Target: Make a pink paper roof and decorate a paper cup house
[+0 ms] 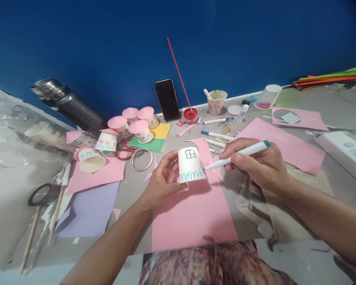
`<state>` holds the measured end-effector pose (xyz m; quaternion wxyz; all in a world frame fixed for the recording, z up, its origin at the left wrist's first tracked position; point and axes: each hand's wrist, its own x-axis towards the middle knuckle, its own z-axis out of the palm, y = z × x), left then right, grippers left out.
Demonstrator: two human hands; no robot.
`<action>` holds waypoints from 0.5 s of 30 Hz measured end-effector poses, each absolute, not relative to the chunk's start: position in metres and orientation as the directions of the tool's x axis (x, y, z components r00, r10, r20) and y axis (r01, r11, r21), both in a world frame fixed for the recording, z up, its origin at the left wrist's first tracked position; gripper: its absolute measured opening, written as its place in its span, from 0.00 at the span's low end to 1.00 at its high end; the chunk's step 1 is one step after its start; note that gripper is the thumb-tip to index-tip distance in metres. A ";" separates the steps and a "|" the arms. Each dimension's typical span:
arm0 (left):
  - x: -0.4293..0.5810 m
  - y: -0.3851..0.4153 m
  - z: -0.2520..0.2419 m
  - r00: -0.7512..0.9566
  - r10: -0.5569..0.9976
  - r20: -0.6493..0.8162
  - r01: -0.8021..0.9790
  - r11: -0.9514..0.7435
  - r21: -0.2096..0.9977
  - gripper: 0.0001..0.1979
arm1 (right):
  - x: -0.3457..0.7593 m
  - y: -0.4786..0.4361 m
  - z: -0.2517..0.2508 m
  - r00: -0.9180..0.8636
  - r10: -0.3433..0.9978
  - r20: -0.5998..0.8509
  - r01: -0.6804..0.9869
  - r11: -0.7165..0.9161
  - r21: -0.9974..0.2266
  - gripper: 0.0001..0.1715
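Note:
My left hand (166, 178) grips a white paper cup (192, 164), its wide rim facing down and slightly tilted. The cup bears a drawn window and green grass-like strokes along its lower edge. In my right hand (255, 164) is a white marker (240, 155) with a green end; its tip is at the cup's right side, close to the strokes. Under both lies a pink paper sheet (192, 217) on the grey table.
Decorated cups with pink tops (139, 126) stand left of centre by a black bottle (74, 105). Behind are a phone (167, 99), a red paint pot (190, 115) and markers (216, 135). A power strip (348, 154) is at right, black tape (41, 194) at left.

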<state>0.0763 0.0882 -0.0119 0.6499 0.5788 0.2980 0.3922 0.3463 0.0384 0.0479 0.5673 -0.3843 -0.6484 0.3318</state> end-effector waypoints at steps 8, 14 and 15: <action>0.078 0.087 -0.010 0.512 0.857 0.055 -0.194 0.054 0.979 0.43 | 0.344 0.036 0.050 -0.036 0.902 0.431 0.129 0.432 -0.893 0.15; 0.075 0.087 -0.009 0.511 0.855 0.089 -0.089 -0.051 0.995 0.40 | 0.346 0.039 0.042 0.105 0.915 0.390 0.141 0.375 -0.916 0.09; 0.074 0.087 -0.010 0.497 0.860 0.118 -0.018 -0.126 0.992 0.39 | 0.346 0.041 0.040 0.126 0.916 0.381 0.156 0.361 -0.919 0.09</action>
